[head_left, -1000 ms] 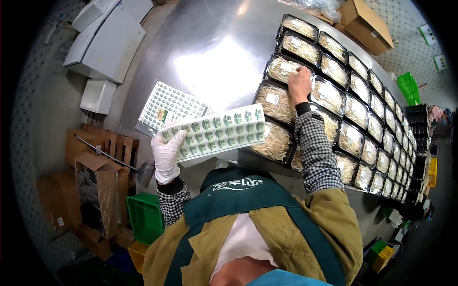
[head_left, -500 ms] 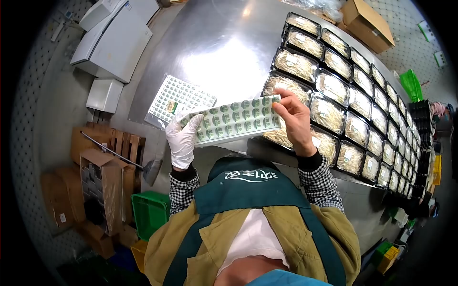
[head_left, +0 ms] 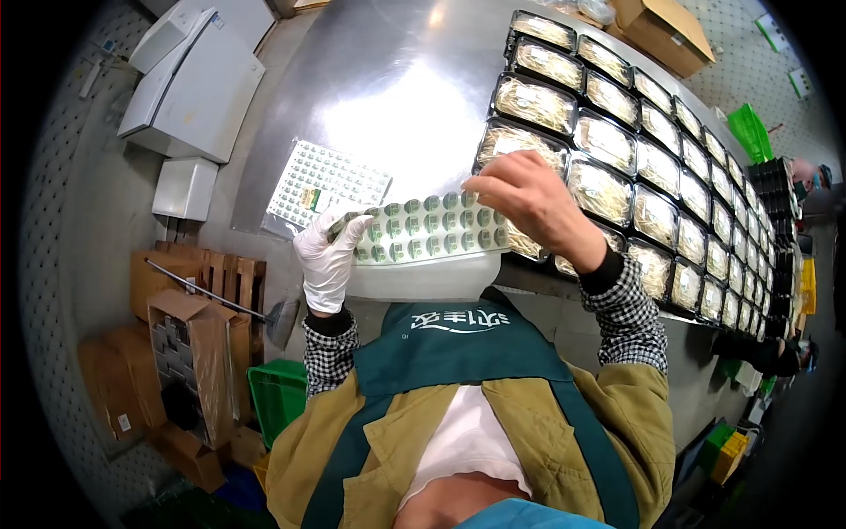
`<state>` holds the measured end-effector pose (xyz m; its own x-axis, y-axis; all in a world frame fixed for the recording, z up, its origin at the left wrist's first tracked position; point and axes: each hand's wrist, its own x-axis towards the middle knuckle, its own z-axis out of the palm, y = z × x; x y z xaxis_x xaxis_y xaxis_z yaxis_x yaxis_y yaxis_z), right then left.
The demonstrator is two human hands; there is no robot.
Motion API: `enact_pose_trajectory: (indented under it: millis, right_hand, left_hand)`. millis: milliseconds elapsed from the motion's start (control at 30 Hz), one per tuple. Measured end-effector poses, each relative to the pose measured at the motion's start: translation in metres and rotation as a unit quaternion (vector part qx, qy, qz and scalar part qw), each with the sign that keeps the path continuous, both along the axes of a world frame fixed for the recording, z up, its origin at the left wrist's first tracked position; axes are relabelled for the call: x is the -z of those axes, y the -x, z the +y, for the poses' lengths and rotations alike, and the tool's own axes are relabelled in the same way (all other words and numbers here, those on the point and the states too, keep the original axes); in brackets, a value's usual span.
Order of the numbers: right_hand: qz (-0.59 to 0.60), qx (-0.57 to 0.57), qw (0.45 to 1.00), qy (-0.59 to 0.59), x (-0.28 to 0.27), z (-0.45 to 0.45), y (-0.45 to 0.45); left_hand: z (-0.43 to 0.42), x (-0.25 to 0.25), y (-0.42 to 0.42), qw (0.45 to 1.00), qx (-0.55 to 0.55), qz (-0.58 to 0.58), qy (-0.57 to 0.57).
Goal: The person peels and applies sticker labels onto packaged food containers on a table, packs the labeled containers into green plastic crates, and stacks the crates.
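Note:
My left hand, in a white glove, grips the left end of a sheet of green round stickers. The sheet's lower part bends down, showing pale backing. My bare right hand is over the sheet's upper right corner, thumb and forefinger pinched together; whatever is between them is too small to make out. Right of the sheet stand rows of black trays filled with pale, stringy food, many with labels on their film. Another sticker sheet lies flat on the metal table behind my left hand.
The steel table stretches away in front of me. An open cardboard box is at its far right. White cabinets stand at the left, with cartons, a broom and a green crate on the floor.
My right hand moved from a tray at the far side back to the sheet's right end, then slightly left along its top edge. The sheet was brought nearer the trays, and its lower part now bends down.

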<state>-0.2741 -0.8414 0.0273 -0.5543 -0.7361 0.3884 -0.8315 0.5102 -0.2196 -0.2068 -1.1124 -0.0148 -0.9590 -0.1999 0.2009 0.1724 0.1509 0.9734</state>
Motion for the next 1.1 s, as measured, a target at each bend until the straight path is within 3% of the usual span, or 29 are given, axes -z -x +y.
enact_pose_trajectory:
  millis: [67,133,167,200,267,333,400,467,500,600,667,767,867,967,1000,1100]
  right_hand:
    - [-0.005,-0.014,0.998,0.057,0.008,0.004,-0.005]
    - [-0.206,0.003,0.95,0.234,0.026,0.012,-0.007]
    - [-0.357,0.106,0.858,0.354,0.037,0.017,-0.006]
    - [-0.398,0.188,0.785,0.436,0.061,0.032,0.009]
    - [-0.374,0.304,0.702,0.524,0.113,0.045,0.037]
    - [-0.255,0.401,0.757,0.449,0.161,0.044,0.056]
    - [-0.174,0.469,0.793,0.348,0.154,0.023,0.057]
    - [-0.105,0.467,0.824,0.304,0.16,0.009,0.058]
    - [-0.033,0.477,0.852,0.212,0.163,0.005,0.059]
    - [0.056,0.49,0.861,0.121,0.164,0.011,0.057]
    - [0.036,0.53,0.834,0.148,0.173,0.032,0.051]
    - [-0.209,0.522,0.746,0.356,0.14,0.025,-0.004]
    - [-0.277,0.494,0.714,0.413,0.151,0.006,-0.053]
    - [-0.212,0.511,0.746,0.371,0.157,-0.018,-0.061]
    - [-0.099,0.505,0.817,0.26,0.163,-0.018,-0.058]
    - [-0.03,0.537,0.83,0.147,0.169,-0.018,-0.06]
  left_hand:
    - [-0.002,0.007,0.001,0.999,0.004,-0.032,-0.028]
    - [-0.006,0.013,0.001,0.997,0.009,-0.06,-0.048]
    - [-0.011,0.017,0.0,0.995,0.005,-0.079,-0.054]
    - [-0.016,0.023,-0.002,0.993,0.001,-0.1,-0.059]
    - [-0.031,0.04,-0.005,0.992,-0.017,-0.113,-0.06]
    - [-0.036,0.047,-0.007,0.992,-0.045,-0.086,-0.075]
    - [-0.043,0.045,-0.01,0.985,-0.067,-0.094,-0.13]
    - [-0.048,0.044,-0.012,0.98,-0.084,-0.101,-0.148]
    - [-0.049,0.041,-0.013,0.982,-0.099,-0.101,-0.129]
    - [-0.063,0.054,-0.015,0.982,-0.108,-0.1,-0.118]
    - [-0.071,0.059,-0.018,0.981,-0.122,-0.107,-0.106]
    - [-0.076,0.062,-0.016,0.981,-0.138,-0.092,-0.1]
    - [-0.075,0.062,-0.008,0.981,-0.135,-0.09,-0.106]
    - [-0.066,0.059,0.004,0.98,-0.137,-0.083,-0.119]
    - [-0.063,0.057,0.009,0.981,-0.136,-0.068,-0.124]
    - [-0.057,0.053,0.014,0.983,-0.124,-0.065,-0.122]
